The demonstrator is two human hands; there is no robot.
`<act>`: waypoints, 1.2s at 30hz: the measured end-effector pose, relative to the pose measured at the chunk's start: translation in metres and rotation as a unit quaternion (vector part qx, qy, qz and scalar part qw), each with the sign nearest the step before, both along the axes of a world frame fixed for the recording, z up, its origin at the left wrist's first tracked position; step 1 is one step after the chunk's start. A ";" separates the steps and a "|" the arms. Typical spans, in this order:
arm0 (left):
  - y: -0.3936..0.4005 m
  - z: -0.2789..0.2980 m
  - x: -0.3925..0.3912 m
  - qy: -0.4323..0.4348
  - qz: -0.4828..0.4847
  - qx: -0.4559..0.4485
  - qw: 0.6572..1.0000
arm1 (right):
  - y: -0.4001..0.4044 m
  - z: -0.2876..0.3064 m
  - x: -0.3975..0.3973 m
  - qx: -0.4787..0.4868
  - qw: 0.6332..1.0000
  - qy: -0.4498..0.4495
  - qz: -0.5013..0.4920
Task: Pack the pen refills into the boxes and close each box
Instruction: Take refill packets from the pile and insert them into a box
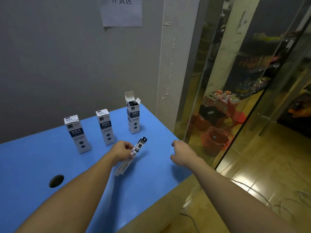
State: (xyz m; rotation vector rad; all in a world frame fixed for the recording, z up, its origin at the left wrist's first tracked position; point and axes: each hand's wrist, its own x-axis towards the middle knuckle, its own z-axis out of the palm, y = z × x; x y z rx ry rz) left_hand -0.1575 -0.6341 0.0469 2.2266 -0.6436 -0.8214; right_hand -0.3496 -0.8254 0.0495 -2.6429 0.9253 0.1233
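Left hand (121, 151) grips refill packets (133, 153) above blue table (33, 162)

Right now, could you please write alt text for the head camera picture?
The left hand holds a bundle of pen refill packs above a blue table; the right hand holds nothing. Behind stand three boxes: two closed, one open.

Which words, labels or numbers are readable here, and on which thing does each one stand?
"补货区", top cut off by the frame edge: paper sign on the wall.
Dark label print on the three boxes: too blurred to read.
Print on the refill packs held in the left hand: too small to read.
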 end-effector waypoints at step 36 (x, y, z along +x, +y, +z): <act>-0.032 0.023 0.021 -0.015 0.270 -0.129 0.954 | -0.088 0.006 0.248 0.262 0.935 -0.140 0.195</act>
